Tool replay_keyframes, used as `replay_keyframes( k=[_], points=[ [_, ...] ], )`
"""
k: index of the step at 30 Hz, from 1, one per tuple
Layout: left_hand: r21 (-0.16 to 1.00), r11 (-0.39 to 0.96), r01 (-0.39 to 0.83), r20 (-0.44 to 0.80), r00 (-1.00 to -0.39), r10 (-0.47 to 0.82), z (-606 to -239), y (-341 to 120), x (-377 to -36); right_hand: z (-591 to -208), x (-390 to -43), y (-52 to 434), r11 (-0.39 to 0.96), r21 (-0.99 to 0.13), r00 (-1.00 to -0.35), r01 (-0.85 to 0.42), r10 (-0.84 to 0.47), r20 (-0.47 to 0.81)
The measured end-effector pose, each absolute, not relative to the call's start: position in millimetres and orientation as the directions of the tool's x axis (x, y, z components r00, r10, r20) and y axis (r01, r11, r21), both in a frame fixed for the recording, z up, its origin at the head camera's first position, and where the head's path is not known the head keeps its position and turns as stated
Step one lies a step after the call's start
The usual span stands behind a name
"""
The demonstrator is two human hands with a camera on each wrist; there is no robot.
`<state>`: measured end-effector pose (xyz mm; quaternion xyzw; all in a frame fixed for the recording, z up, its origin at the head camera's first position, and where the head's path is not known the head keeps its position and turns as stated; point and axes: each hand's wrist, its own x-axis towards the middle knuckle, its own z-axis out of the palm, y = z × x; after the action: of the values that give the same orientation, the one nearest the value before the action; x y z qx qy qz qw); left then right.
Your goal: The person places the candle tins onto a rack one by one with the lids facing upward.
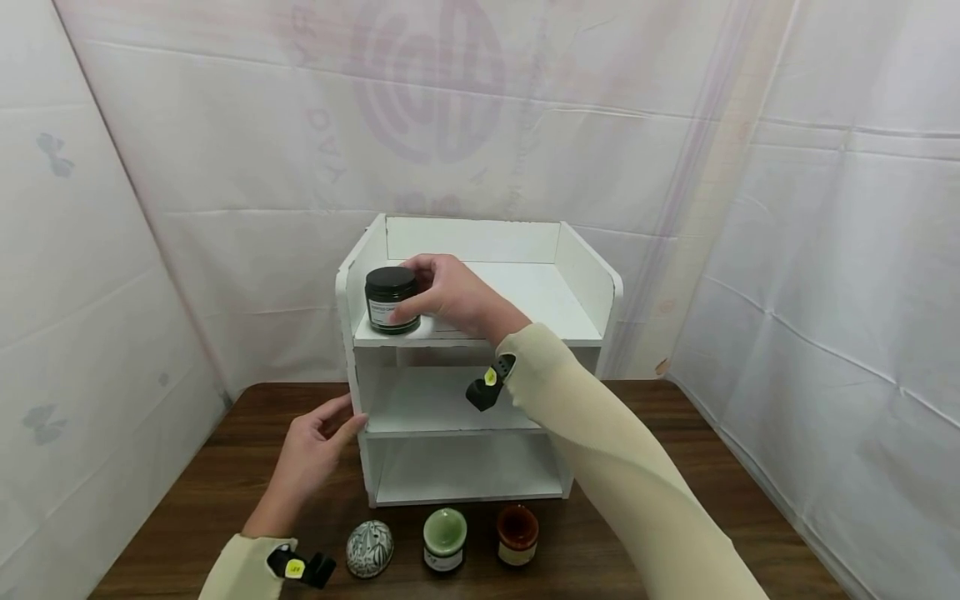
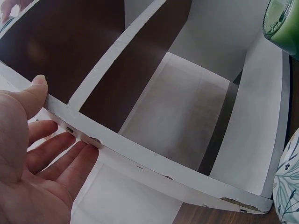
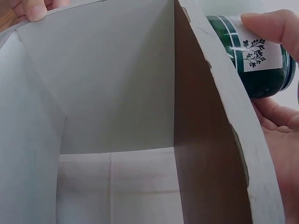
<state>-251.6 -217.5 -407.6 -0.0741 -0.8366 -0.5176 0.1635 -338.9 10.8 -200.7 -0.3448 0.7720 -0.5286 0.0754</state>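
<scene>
A white three-level shelf unit (image 1: 592, 279) stands on a brown wooden table (image 1: 225, 467). On its top level, at the front left, sits a dark green jar (image 1: 388, 298) with a black lid and a white label. My right hand (image 1: 411, 292) grips this jar from the right, thumb on the label. The right wrist view shows the jar (image 3: 254, 56) behind the shelf edge (image 3: 219, 93), held by the right hand (image 3: 280, 112). My left hand (image 1: 347, 422) rests with straight fingers on the unit's left side panel (image 2: 154, 163); the thumb (image 2: 37, 88) lies on its edge.
In front of the unit stand a patterned egg-shaped ceramic (image 1: 369, 548), a light green jar (image 1: 445, 537) and a brown jar (image 1: 517, 535). The two lower shelves hold nothing. White sheeting hangs behind and on both sides of the table.
</scene>
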Motion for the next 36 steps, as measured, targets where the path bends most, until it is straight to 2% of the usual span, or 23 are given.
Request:
replay_keyframes(
  k=[36],
  points=[
    [0.843, 0.453, 0.292, 0.348, -0.937, -0.043, -407.9, -216.7, -253.2, -196.8, -332.1, 9.5, 0.299, -0.846, -0.769, -0.442, -0.611, 0.186]
  ],
)
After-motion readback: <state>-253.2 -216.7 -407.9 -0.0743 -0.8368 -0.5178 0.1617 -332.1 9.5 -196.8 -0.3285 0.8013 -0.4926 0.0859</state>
